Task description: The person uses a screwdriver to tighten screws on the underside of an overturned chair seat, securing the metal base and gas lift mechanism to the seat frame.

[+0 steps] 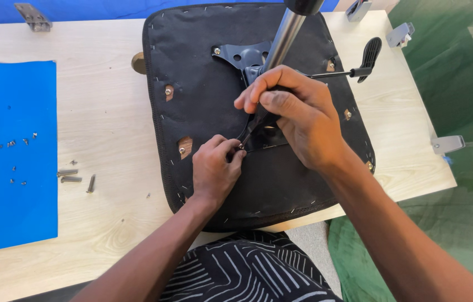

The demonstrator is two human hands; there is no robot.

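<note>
Black fabric covers the upturned chair seat (203,106) on the table (108,112); the left hand (214,170) pinches what looks like a small screw (241,146) at the metal plate (272,137); the right hand (295,112) grips a dark screwdriver (254,126) tip-down there; a slip could drop the screw or jab the fingers.

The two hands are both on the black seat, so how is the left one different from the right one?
The right hand grips a dark screwdriver in a fist; the left hand only pinches at its tip with its fingertips. The right hand lies higher, over the metal plate; the left hand sits lower on the black seat. Both are bare and meet at one spot.
</note>
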